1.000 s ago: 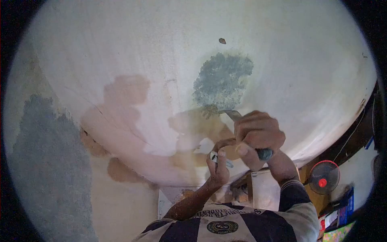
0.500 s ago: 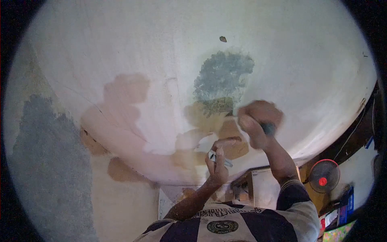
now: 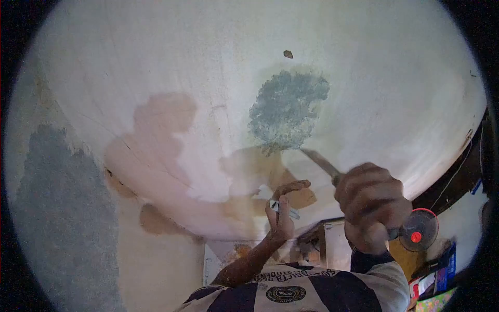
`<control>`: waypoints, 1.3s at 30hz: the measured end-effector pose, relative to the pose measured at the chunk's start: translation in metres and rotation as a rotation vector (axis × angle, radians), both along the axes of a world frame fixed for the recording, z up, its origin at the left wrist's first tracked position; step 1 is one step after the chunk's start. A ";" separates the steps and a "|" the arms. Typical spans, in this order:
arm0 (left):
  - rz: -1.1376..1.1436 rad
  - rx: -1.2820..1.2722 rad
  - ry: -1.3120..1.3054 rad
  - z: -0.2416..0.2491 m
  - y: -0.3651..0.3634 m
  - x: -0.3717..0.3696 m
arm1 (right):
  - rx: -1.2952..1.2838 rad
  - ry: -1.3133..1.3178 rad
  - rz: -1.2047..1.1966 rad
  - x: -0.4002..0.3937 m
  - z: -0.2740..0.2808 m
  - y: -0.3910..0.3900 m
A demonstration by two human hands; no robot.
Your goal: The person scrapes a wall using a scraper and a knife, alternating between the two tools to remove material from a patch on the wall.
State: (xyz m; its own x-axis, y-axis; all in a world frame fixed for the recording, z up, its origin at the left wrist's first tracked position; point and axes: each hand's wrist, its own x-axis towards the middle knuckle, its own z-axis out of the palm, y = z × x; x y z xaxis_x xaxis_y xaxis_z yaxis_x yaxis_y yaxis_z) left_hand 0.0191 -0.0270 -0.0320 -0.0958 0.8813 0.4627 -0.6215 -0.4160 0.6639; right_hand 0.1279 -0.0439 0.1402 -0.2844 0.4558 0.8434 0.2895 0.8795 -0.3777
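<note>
My right hand [image 3: 373, 205] is closed round the dark handle of a scraper [image 3: 323, 164]. Its blade looks narrow from this side and points up and left, with the tip at the lower edge of a rough grey patch [image 3: 291, 106] on the pale wall [image 3: 384, 93]. Left of it, my left hand [image 3: 282, 216] is raised near the wall, its thumb and palm holding a small white and silver thing [image 3: 274, 206] whose kind I cannot make out. The fingers of that hand are bent toward the right.
A larger grey area [image 3: 65, 218] covers the wall at the left. A small dark chip mark [image 3: 288, 54] lies above the patch. Shadows of my arms fall across the wall. Low on the right stand a red-rimmed fan [image 3: 418, 231] and blue items [image 3: 446, 265].
My right hand has swung down and right, away from the wall and nearer the camera, with the scraper now in plain sight. The left hand has hardly moved.
</note>
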 end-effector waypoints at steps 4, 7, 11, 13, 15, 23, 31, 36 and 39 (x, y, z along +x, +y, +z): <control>-0.074 -0.145 0.001 -0.018 -0.004 0.005 | -0.069 -0.162 -0.355 0.009 -0.030 0.025; -0.004 0.054 0.091 -0.004 0.011 0.005 | -0.289 -0.516 -0.956 0.044 -0.076 0.029; -0.093 -0.122 0.031 -0.008 -0.002 0.000 | 0.124 -0.088 -0.173 -0.007 -0.014 0.027; -0.117 0.003 -0.024 0.002 -0.001 0.002 | 0.186 0.017 -0.005 -0.009 0.010 0.006; -0.108 0.099 -0.006 0.010 0.003 0.004 | 0.172 0.102 0.158 -0.007 0.017 -0.023; -0.012 0.040 0.013 -0.012 0.002 0.001 | 0.073 -0.115 -0.068 -0.004 -0.018 -0.009; -0.079 0.013 0.019 0.002 -0.007 -0.004 | -0.194 -0.431 -0.201 0.007 -0.018 -0.010; -0.138 -0.244 0.020 -0.013 -0.015 -0.001 | -0.102 -0.228 -0.095 -0.005 -0.014 0.007; -0.078 -0.110 0.030 -0.003 -0.015 0.002 | 0.035 -0.040 -0.274 -0.009 -0.002 -0.023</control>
